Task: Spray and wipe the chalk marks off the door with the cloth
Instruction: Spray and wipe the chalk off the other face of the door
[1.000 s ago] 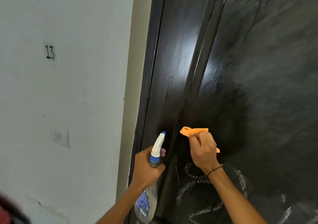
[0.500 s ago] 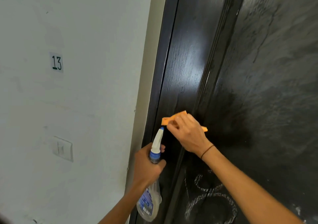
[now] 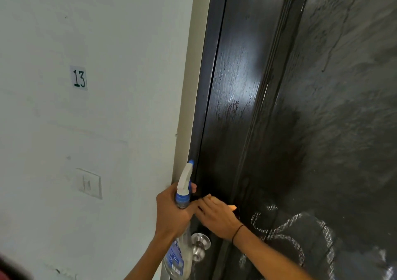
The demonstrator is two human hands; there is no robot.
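A dark wooden door (image 3: pixel 247 86) fills the right side, its surface wet and streaked. White chalk marks (image 3: pixel 285 228) remain low on its panel. My right hand (image 3: pixel 217 215) presses an orange cloth (image 3: pixel 232 207) against the door's left stile, just left of the marks; the cloth is mostly hidden under my fingers. My left hand (image 3: pixel 171 211) grips the neck of a clear spray bottle (image 3: pixel 182 196) with a white and blue nozzle, held upright beside the door frame and close to my right hand.
A silver door knob (image 3: pixel 199 245) sits just below my hands. The white wall (image 3: pixel 96 129) on the left carries a "13" label (image 3: pixel 79 78) and a light switch (image 3: pixel 89 183). A dark door frame (image 3: pixel 206 86) runs between wall and door.
My right hand has swept the cloth down and to the left, from the panel edge onto the door's stile, next to the bottle. The left hand has stayed about where it was.
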